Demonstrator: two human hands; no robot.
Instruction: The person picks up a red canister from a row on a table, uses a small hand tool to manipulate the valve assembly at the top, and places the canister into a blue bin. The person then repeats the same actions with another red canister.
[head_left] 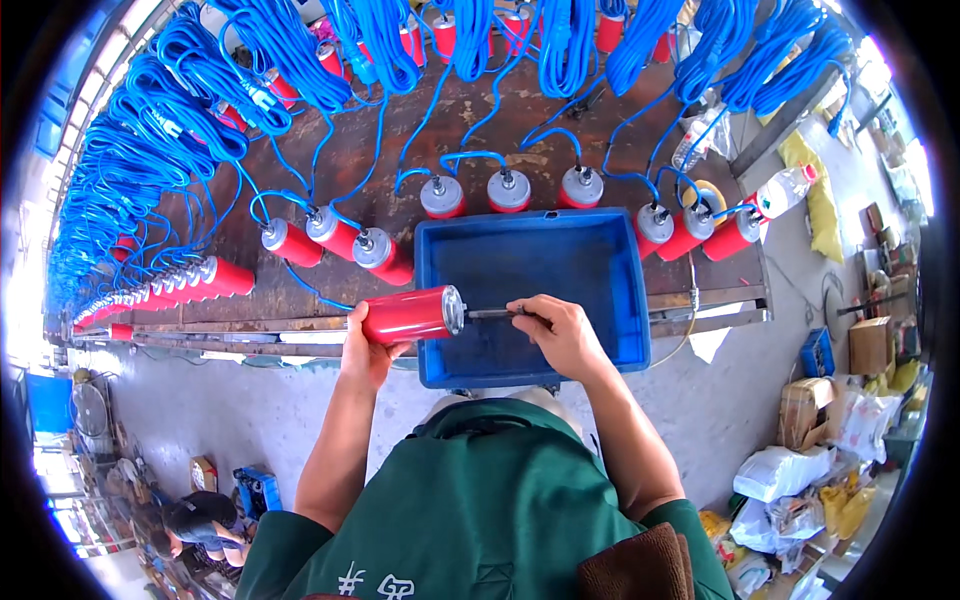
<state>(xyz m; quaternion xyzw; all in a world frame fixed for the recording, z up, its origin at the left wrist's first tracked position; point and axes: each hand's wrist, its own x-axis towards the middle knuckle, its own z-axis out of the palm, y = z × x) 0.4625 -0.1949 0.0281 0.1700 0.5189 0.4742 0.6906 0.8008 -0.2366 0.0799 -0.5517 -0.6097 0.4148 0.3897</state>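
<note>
Item: red cylinder [408, 314] with a silver end cap, held level over the near-left rim of the blue plastic tray [630, 300]. Left hand [366, 345] was clenched around its body. Right hand [562, 328] pinched a thin dark tool [490, 313] against the cap. Advisable: keep the tool in line with the cylinder's axis, the left grip firm.

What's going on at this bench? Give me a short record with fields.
Left hand: holds a red cylinder sideways
Right hand: grips a thin dark tool at the cylinder's metal end
Below: blue tray
Bench: more red cylinders with coiled blue cables
Nearby: plastic bottle
</note>
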